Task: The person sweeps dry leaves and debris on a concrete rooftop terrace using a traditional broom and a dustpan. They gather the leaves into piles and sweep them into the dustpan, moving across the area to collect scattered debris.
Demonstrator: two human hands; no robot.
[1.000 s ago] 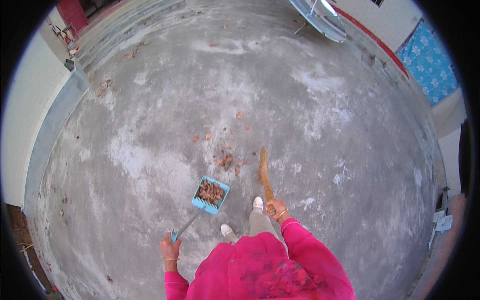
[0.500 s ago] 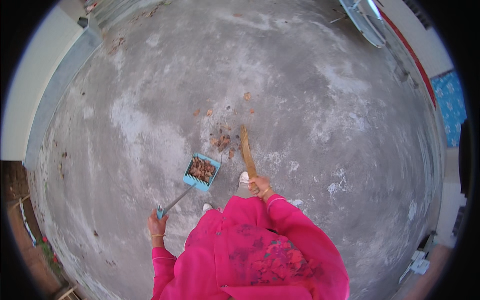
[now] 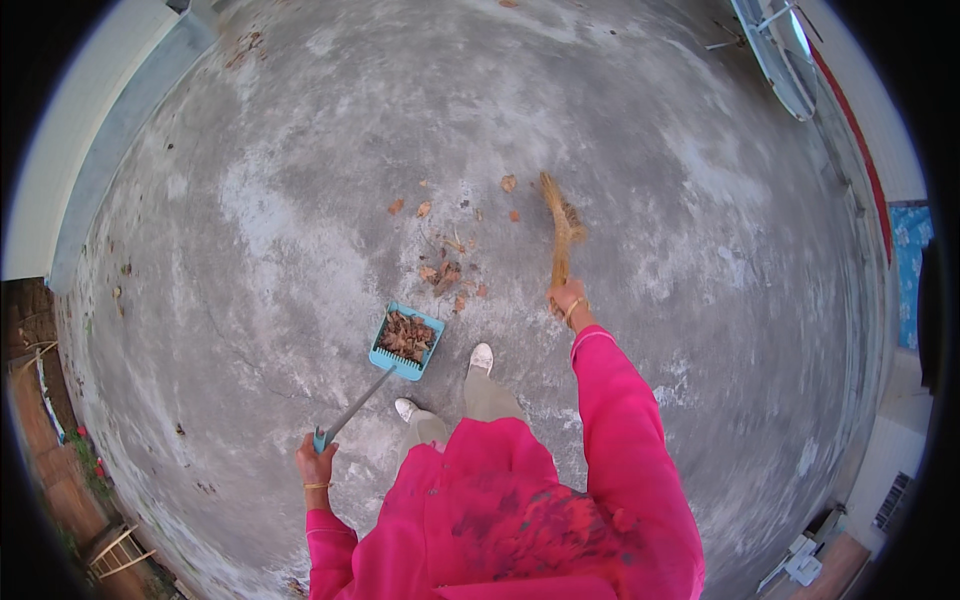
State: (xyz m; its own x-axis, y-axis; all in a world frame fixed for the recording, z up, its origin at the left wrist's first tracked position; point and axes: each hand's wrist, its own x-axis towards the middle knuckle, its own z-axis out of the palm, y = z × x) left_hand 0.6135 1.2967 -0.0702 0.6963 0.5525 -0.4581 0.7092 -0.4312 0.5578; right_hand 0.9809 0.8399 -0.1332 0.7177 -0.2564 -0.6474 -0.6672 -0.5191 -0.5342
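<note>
My left hand (image 3: 316, 464) is closed on the handle end of a long-handled dustpan (image 3: 376, 361). Its light-blue pan, with a toothed edge on the handle side, rests on the concrete and holds a heap of dry brown leaves (image 3: 407, 336). Out to the right and ahead, my right hand (image 3: 568, 297) grips a straw-coloured hand broom (image 3: 560, 226), bristles pointing away from me. A small pile of dry leaves (image 3: 442, 277) lies just beyond the pan's far side. Several single leaves are scattered farther out, one large leaf (image 3: 508, 183) lying left of the broom's tip.
Grey, stained concrete floor (image 3: 330, 200) spreads all around me. A pale low wall (image 3: 110, 150) runs along the left. At the far right stands a dish-shaped object (image 3: 780, 60) near a wall with a red stripe. A small wooden ladder-like frame (image 3: 120, 552) is at lower left.
My right hand has swung the broom forward and to the right, away from the leaf pile, with the arm now stretched out. The dustpan has stayed nearly in place.
</note>
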